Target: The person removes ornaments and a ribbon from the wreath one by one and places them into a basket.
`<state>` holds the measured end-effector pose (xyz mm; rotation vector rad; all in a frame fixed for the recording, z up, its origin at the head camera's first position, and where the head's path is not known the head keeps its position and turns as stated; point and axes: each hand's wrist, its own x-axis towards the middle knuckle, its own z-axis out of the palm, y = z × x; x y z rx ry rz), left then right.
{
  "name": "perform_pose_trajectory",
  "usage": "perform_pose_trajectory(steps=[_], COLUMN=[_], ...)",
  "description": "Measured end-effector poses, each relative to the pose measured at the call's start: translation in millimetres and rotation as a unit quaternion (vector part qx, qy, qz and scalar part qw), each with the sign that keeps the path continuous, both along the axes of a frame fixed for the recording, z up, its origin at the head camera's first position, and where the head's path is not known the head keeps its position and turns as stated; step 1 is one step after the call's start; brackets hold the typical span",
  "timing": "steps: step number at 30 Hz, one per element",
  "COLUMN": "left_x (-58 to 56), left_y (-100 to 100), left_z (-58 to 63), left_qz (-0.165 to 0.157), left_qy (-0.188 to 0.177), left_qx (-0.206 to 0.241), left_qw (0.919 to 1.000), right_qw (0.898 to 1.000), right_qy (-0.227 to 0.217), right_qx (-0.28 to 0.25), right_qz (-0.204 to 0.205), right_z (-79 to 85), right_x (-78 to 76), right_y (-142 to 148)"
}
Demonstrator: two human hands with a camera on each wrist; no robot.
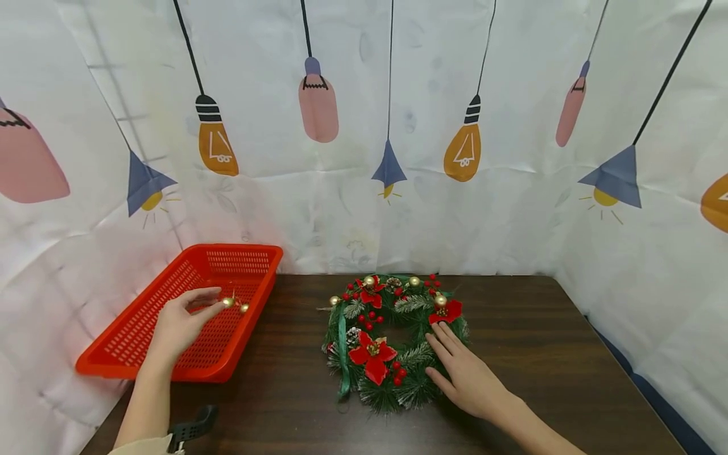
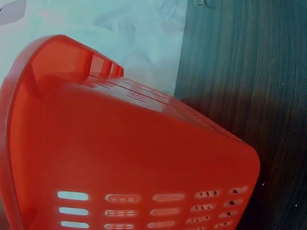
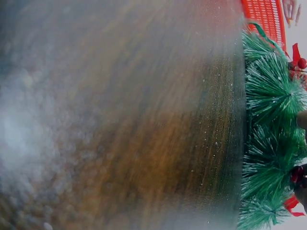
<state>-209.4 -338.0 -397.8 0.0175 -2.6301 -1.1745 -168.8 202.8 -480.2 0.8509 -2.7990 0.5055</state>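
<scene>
Above the red plastic basket (image 1: 250,328), my left hand (image 1: 181,319) pinches a small gold ball ornament (image 1: 229,302) between thumb and fingertips. Close beside it a second gold ball (image 1: 244,308) shows against the basket's inside. A green Christmas wreath (image 1: 418,395) lies flat on the table, bearing red poinsettias (image 1: 373,358), red berries, pinecones and several gold balls (image 1: 440,300). My right hand (image 1: 469,379) rests on the wreath's right side with its fingers extended. In the right wrist view, frosted green needles (image 3: 273,100) fill the right edge, with fingertips just at the border.
The dark wooden table (image 1: 523,328) carries the basket at the left and the wreath in the middle. A green ribbon (image 1: 344,354) hangs over the wreath's left side. Behind stands a white curtain (image 1: 352,221) printed with lamps. A black strap (image 1: 193,430) is on the left wrist.
</scene>
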Motion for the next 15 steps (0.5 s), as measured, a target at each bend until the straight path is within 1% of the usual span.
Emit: perform_pose_trajectory(steps=[2, 6, 11, 15], left_x=[0.5, -1.8, -6.1, -8.0], left_y=[0, 2, 8, 15], left_z=[-0.5, -0.6, 1.4, 1.9], left_qz=[-0.004, -0.016, -0.032, -0.045], left_qy=[-0.002, 0.004, 0.001, 0.006], left_qx=[0.004, -0.005, -0.012, -0.019], left_qw=[1.0, 0.9999, 0.9994, 0.9988], right_qw=[1.0, 1.0, 1.0, 1.0], right_qy=[0.0, -0.001, -0.001, 0.001], right_qx=[-0.002, -0.001, 0.003, 0.002], right_qz=[0.001, 0.001, -0.004, -0.003], right_z=[0.3, 0.4, 0.1, 0.3], right_x=[0.2, 0.5, 0.6, 0.9], right_y=[-1, -1, -1, -1])
